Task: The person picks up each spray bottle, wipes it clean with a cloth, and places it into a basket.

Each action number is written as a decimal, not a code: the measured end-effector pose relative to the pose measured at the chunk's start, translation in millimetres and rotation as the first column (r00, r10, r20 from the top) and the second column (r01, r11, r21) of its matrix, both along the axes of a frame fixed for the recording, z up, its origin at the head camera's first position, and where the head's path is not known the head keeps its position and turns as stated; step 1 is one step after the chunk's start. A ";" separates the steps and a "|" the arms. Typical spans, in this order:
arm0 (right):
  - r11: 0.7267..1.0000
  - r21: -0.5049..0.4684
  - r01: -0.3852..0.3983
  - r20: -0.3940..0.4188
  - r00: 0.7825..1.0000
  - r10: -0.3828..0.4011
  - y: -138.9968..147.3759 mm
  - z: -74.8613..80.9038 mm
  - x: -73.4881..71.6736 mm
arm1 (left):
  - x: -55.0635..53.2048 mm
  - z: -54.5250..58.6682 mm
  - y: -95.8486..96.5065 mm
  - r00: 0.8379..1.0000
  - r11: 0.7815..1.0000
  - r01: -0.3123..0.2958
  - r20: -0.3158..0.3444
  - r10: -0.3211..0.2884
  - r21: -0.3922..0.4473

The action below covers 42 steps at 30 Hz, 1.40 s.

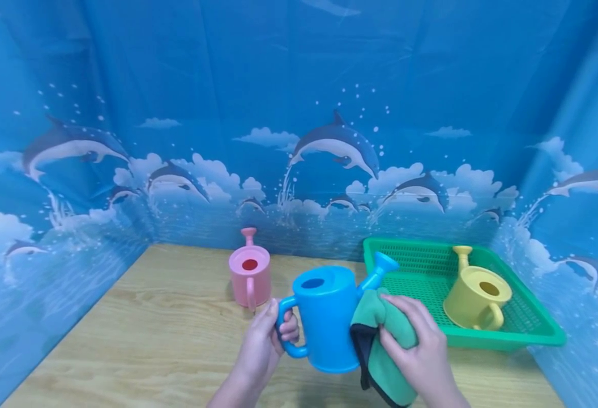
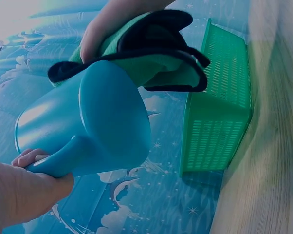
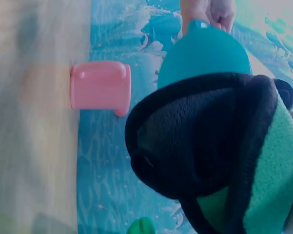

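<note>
My left hand (image 1: 265, 343) grips the handle of a blue watering can (image 1: 329, 320), its fingers curled round the loop. The can is held up over the table with its spout towards the right. My right hand (image 1: 421, 345) holds a folded green cloth (image 1: 393, 362) with black edging against the can's right side, just below the spout. From the left wrist view, the can's base faces the camera and the cloth (image 2: 151, 63) lies along its upper side. Close to the right wrist camera, the cloth's dark underside (image 3: 190, 136) hides much of the can (image 3: 205, 56).
A pink watering can (image 1: 250, 277) stands on the wooden table (image 1: 176, 323) behind my left hand. At the right, a green perforated basket (image 1: 503, 340) holds a yellow watering can (image 1: 474, 300). A blue dolphin-print curtain (image 1: 299, 85) surrounds the table at the back and sides.
</note>
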State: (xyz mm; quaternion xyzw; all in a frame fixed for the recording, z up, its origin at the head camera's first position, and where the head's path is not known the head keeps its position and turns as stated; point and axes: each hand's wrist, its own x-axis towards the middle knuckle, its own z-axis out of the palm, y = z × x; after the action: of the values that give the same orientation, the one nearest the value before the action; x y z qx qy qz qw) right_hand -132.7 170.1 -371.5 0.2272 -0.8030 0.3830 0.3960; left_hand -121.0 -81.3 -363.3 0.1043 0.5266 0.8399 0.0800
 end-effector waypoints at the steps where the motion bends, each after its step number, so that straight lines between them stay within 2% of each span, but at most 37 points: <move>1: 1.000 -0.002 0.025 -0.003 1.000 -0.025 0.6 0.9 -2.8 | 0.4 0.3 -0.1 1.000 1.000 0.005 0.000 -0.005 -0.012; 5: 0.995 -0.036 0.092 -0.060 0.994 -0.094 2.4 4.5 -14.7 | 1.8 0.8 -0.7 1.000 0.999 0.023 0.002 -0.023 -0.039; 8: 0.992 -0.072 0.105 -0.084 0.990 -0.111 2.2 7.0 -18.9 | 1.5 0.1 -0.2 1.000 0.999 0.028 0.008 -0.028 -0.017; 10: 0.989 -0.095 0.113 -0.057 0.991 -0.119 1.7 7.2 -18.1 | 1.1 -0.6 0.2 1.000 1.000 0.027 0.011 -0.027 0.012; 13: 0.986 -0.120 0.116 0.049 0.993 -0.111 1.8 3.7 -12.6 | 0.1 -2.5 0.4 1.000 0.999 0.028 0.006 -0.029 0.045; 16: 0.992 -0.114 0.056 0.120 0.992 -0.042 3.1 -4.7 -6.6 | -0.9 -3.9 0.0 1.000 0.998 0.022 -0.003 -0.022 0.064; 19: 0.995 -0.077 -0.067 0.124 0.989 0.076 5.5 -14.4 -2.3 | -2.2 -4.2 -0.9 1.000 0.997 0.002 -0.007 -0.001 0.072; 22: 0.983 -0.073 -0.170 0.124 0.976 0.178 7.8 -21.2 0.4 | -3.5 -3.9 -1.6 1.000 0.997 -0.012 -0.001 0.012 0.076; 26: 0.970 -0.122 -0.209 0.171 0.959 0.228 9.7 -22.4 2.7 | -4.1 -4.5 -1.7 1.000 0.996 -0.004 -0.007 0.004 0.088; 29: 0.975 -0.136 -0.174 0.216 0.955 0.201 9.7 -18.4 2.1 | -3.9 -4.9 -1.5 1.000 0.996 0.007 -0.022 -0.005 0.090; 35: 0.985 -0.165 -0.044 0.267 0.960 0.087 8.9 -6.5 -4.5 | -3.1 -5.5 0.1 0.999 0.996 0.023 -0.047 -0.020 0.082; 42: 0.952 -0.294 0.085 0.315 0.949 0.012 11.0 2.5 -14.4 | -1.5 -5.7 1.0 0.997 0.995 0.062 -0.042 -0.059 0.083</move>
State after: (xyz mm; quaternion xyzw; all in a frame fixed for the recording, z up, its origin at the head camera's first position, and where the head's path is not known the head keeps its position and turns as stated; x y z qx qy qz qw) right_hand -147.1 181.1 -368.9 0.0849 -0.7913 0.5255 0.3009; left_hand -122.6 -80.3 -369.0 0.1399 0.4886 0.8564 0.0906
